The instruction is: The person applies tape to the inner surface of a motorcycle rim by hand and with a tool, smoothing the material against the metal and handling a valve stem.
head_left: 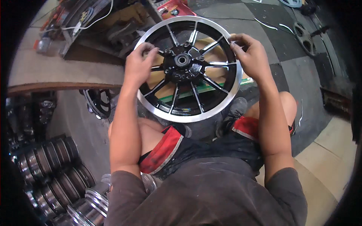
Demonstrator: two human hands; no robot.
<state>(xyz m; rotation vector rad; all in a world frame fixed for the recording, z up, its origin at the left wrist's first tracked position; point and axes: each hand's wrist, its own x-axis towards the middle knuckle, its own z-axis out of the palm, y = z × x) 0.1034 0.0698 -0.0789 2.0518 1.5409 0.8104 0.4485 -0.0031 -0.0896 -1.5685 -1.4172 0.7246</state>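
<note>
A large black wheel (196, 103) with a bright silver rim, machined spoke edges and a central hub lies flat before me on something tan with a green edge. My left hand (141, 60) is at the wheel's left rim, fingers curled near a spoke; what they hold, if anything, is unclear. My right hand (247, 54) is curled at the upper right rim, thumb and fingertips on it. My bent knees are either side, just below the wheel.
A bench (45, 77) with cables and tools stands at upper left, a red tray (171, 6) beyond the wheel. Another black wheel (103, 105) sits under the bench edge, stacked metal rims (56, 169) at lower left. A wheel (305, 37) and cardboard (332, 147) are right.
</note>
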